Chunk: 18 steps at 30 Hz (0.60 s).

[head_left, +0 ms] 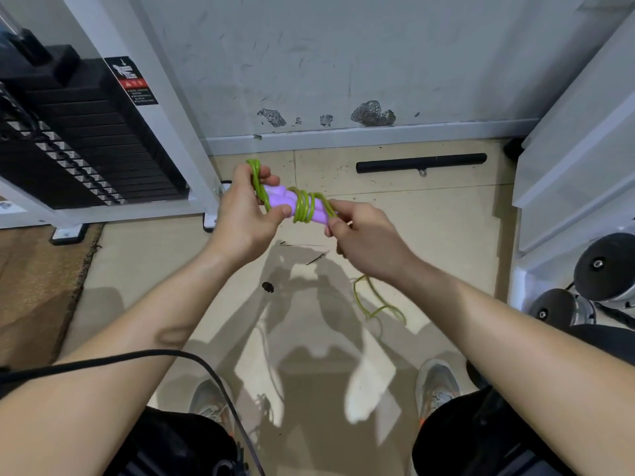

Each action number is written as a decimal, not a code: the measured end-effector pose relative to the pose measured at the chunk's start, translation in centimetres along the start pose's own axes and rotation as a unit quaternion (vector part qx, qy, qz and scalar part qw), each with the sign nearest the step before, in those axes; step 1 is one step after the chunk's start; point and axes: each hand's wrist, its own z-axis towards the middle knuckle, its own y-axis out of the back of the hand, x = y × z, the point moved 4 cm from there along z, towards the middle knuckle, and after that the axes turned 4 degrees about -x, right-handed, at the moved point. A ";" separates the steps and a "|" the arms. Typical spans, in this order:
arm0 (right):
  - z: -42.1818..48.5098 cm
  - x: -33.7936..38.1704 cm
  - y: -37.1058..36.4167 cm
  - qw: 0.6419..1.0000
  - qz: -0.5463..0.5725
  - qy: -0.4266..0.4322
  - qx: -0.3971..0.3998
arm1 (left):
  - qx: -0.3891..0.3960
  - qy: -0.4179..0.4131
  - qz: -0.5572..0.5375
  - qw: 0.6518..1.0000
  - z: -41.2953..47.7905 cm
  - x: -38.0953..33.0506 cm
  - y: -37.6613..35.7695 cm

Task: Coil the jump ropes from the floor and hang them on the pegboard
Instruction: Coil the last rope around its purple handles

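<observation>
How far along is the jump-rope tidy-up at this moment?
Done: several turns of green rope sit wound around the purple handles. In hand: the left hand grips the handles and a bunch of loops; the right hand pinches the rope beside them. Left: a slack length of rope lies on the floor, and no pegboard is in view, so hanging is not yet done.

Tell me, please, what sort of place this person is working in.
Most likely a gym: a black weight stack in a white machine frame at left, dumbbells at lower right, and a black bar handle on the floor by the wall.
</observation>
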 end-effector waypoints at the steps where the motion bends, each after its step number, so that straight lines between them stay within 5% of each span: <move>1: -0.3 0.2 -0.6 0.999 -0.003 0.021 -0.031 | -0.024 0.006 -0.022 0.999 -0.3 -0.1 -0.3; 5: -1.4 0.2 -1.9 0.989 -0.044 0.089 -0.112 | -0.074 0.062 -0.134 0.986 -1.2 -0.5 -1.1; 10: -1.6 0.2 -0.5 0.976 0.119 0.030 -0.178 | -0.081 0.180 -0.319 0.927 -1.7 -1.0 -1.7; 15: -1.3 -0.5 -0.8 0.949 0.283 -0.078 -0.115 | -0.050 0.272 -0.447 0.850 -1.4 -1.0 -1.7; 18: -0.8 -0.9 -0.5 0.954 0.272 -0.095 -0.077 | -0.007 0.299 -0.496 0.815 -1.1 -1.0 -1.3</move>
